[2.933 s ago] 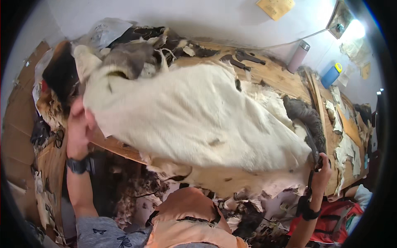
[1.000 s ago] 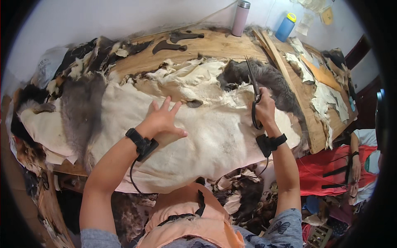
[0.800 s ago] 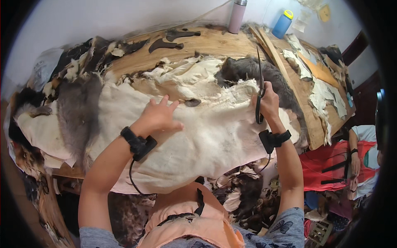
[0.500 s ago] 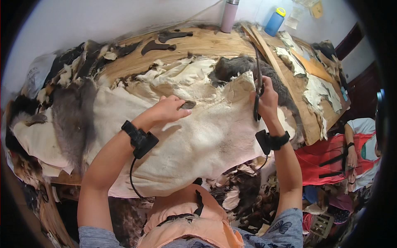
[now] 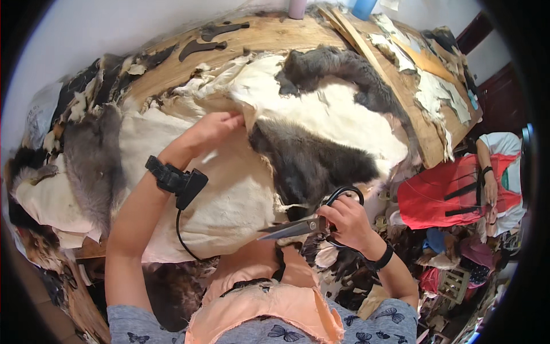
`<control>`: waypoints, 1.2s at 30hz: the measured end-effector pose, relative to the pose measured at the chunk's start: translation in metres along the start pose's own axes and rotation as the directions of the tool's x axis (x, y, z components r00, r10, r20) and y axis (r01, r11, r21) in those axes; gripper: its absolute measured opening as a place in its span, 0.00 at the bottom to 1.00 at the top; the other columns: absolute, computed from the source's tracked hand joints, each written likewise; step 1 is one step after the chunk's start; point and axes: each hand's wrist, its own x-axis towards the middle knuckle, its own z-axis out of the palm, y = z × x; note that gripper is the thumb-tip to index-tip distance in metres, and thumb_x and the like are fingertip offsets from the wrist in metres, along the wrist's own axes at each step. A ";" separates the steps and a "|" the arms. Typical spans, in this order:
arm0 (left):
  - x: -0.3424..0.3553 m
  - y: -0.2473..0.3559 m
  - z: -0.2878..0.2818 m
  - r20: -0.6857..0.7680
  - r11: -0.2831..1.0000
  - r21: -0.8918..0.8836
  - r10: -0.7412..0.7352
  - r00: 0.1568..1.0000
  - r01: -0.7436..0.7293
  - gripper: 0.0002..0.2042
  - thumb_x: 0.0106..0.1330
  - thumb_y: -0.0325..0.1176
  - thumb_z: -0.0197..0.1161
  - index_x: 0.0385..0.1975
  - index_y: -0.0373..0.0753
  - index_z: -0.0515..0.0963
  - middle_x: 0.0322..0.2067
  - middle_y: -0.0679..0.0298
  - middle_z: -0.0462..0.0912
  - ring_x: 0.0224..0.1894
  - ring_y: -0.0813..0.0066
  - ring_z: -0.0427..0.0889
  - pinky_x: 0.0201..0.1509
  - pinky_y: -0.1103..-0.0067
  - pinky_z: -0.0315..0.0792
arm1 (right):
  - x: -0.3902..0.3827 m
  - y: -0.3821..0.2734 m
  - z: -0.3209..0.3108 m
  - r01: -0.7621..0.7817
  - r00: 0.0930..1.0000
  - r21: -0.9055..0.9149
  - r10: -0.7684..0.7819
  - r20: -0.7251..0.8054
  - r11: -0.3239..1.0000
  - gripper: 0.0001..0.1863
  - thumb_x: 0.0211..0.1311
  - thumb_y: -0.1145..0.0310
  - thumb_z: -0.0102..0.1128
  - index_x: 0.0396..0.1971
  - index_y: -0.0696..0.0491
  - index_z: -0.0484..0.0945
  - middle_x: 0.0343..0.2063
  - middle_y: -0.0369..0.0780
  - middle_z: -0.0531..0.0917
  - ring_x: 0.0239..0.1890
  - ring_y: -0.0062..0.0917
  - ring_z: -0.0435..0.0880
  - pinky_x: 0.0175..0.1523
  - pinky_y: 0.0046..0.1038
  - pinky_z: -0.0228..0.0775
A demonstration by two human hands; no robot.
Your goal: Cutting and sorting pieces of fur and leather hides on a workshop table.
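A large fur pelt lies on the table in front of me, pale skin side up. Part of it is folded over, showing dark grey-brown fur. My left hand has its fingers closed on the pelt by the upper end of that fold; the fingertips are partly hidden. Near the table's front edge, my right hand grips large black-handled scissors. Their blades point left, slightly apart, over the pelt's near edge and in front of my apron.
Two dark curved blade tools lie on the wooden table. A long wooden strip runs down its right side, beside pale hide scraps. Grey fur is at the left. A person in a red apron is at the right.
My right hand brought the scissors from the pelt's far right toward me and turned them leftward. The pelt's right part is now folded over, fur showing. My left hand moved slightly left and away.
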 end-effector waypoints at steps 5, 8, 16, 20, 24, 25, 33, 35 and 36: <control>-0.007 0.010 -0.011 -0.137 0.858 -0.440 -0.357 0.924 0.266 0.44 0.53 0.74 0.38 0.45 0.34 0.74 0.41 0.58 0.78 0.44 0.65 0.74 0.51 0.71 0.63 | -0.019 -0.015 0.002 -0.176 0.979 0.144 0.188 -0.074 0.974 0.19 0.38 0.73 0.64 0.36 0.51 0.73 0.18 0.37 0.73 0.24 0.31 0.76 0.27 0.29 0.68; -0.006 0.018 -0.005 -0.121 0.837 -0.438 -0.417 0.901 0.329 0.49 0.47 0.78 0.38 0.46 0.31 0.73 0.39 0.56 0.79 0.41 0.64 0.76 0.48 0.69 0.67 | -0.025 -0.018 0.014 -0.258 0.958 0.132 0.271 -0.091 0.957 0.16 0.47 0.65 0.65 0.34 0.52 0.71 0.14 0.40 0.75 0.18 0.34 0.77 0.22 0.30 0.67; 0.003 0.015 0.003 0.001 0.911 -0.147 -0.389 0.921 0.385 0.12 0.58 0.42 0.56 0.23 0.38 0.72 0.20 0.66 0.76 0.19 0.80 0.74 0.18 0.85 0.63 | -0.018 -0.022 0.026 -0.467 0.881 0.031 0.462 0.106 0.884 0.14 0.54 0.60 0.61 0.30 0.55 0.71 0.14 0.45 0.75 0.18 0.41 0.77 0.22 0.35 0.65; -0.025 0.001 -0.003 -0.084 0.966 -0.077 -0.252 0.964 0.245 0.03 0.53 0.27 0.57 0.20 0.41 0.72 0.17 0.74 0.69 0.16 0.88 0.65 0.15 0.87 0.56 | -0.027 -0.025 0.028 -0.502 0.863 0.245 0.498 0.083 0.829 0.18 0.57 0.54 0.57 0.32 0.56 0.70 0.12 0.48 0.74 0.18 0.45 0.76 0.22 0.38 0.67; -0.049 -0.014 0.013 -0.075 0.946 -0.209 -0.267 0.961 0.247 0.03 0.53 0.28 0.59 0.22 0.38 0.73 0.19 0.72 0.71 0.15 0.88 0.63 0.14 0.86 0.55 | -0.019 -0.029 0.014 -0.567 0.817 0.417 0.548 0.177 0.710 0.17 0.57 0.56 0.56 0.32 0.57 0.72 0.13 0.50 0.75 0.19 0.47 0.77 0.23 0.38 0.67; -0.054 -0.019 0.017 -0.082 0.935 -0.238 -0.291 0.953 0.265 0.02 0.53 0.27 0.60 0.22 0.37 0.74 0.20 0.72 0.73 0.16 0.88 0.65 0.15 0.86 0.56 | -0.013 -0.030 0.012 -0.564 0.819 0.418 0.545 0.179 0.712 0.17 0.57 0.56 0.56 0.32 0.57 0.72 0.13 0.50 0.75 0.19 0.47 0.77 0.23 0.38 0.67; -0.081 -0.034 0.056 -0.051 0.859 -0.423 -0.342 0.938 0.290 0.03 0.51 0.23 0.62 0.25 0.35 0.78 0.23 0.68 0.77 0.22 0.84 0.73 0.25 0.85 0.67 | 0.035 -0.042 0.007 -0.539 0.838 0.267 0.477 0.265 0.799 0.17 0.60 0.55 0.51 0.29 0.57 0.71 0.10 0.48 0.73 0.17 0.44 0.77 0.23 0.35 0.68; -0.081 -0.035 0.057 -0.081 0.835 -0.503 -0.304 0.949 0.225 0.07 0.50 0.23 0.61 0.30 0.33 0.78 0.29 0.66 0.79 0.29 0.79 0.76 0.33 0.83 0.71 | 0.037 -0.036 0.009 -0.561 0.820 0.242 0.490 0.296 0.792 0.24 0.59 0.49 0.50 0.26 0.59 0.72 0.11 0.53 0.73 0.19 0.51 0.76 0.24 0.43 0.68; -0.081 -0.038 0.056 -0.079 0.832 -0.507 -0.304 0.949 0.224 0.07 0.50 0.23 0.61 0.30 0.33 0.78 0.29 0.66 0.79 0.29 0.79 0.76 0.33 0.83 0.71 | 0.032 -0.027 0.014 -0.547 0.831 0.188 0.502 0.240 0.816 0.25 0.59 0.48 0.51 0.24 0.59 0.72 0.11 0.53 0.74 0.19 0.51 0.76 0.25 0.43 0.68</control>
